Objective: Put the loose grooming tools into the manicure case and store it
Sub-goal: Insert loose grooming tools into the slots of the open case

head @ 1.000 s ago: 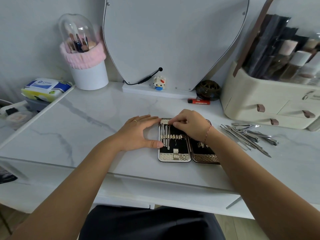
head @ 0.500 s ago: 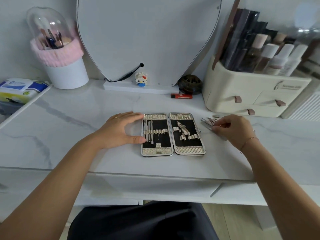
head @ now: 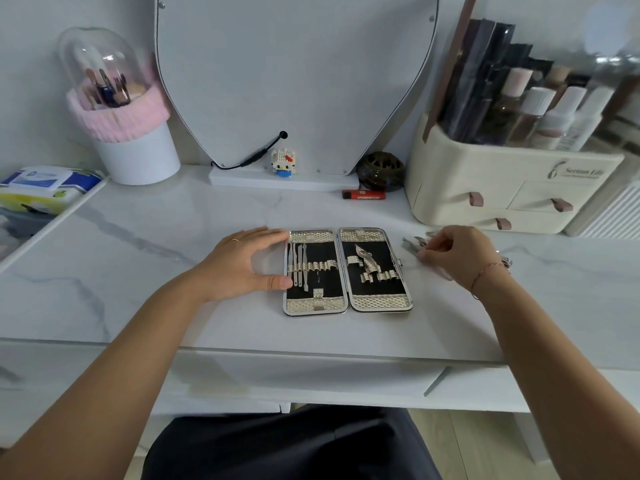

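The manicure case (head: pixel 348 308) lies open flat on the white marble desk (head: pixel 173 244), black lining and gold woven bands showing. Three slim metal tools (head: pixel 300 263) sit under the loops of its left half. My left hand (head: pixel 247 263) rests against the case's left edge, fingers straight at the top corner and thumb at the side. My right hand (head: pixel 457 254) is just right of the case, fingers curled over the loose metal grooming tools (head: pixel 414 244), pinching one of them. Most of that pile is hidden under the hand.
A cream drawer organiser (head: pixel 498 188) with bottles stands at the back right. A heart-shaped mirror (head: pixel 294 71), a small block figure (head: pixel 283 162), a dark round jar (head: pixel 381 169) and a red lighter (head: pixel 363 194) line the back. A domed brush holder (head: pixel 128 133) and wipes pack (head: pixel 45 188) sit left.
My right hand left the case's left half and moved right to the loose tools, where its fingers now curl onto one. The left hand stayed at the case edge. The view shifted right.
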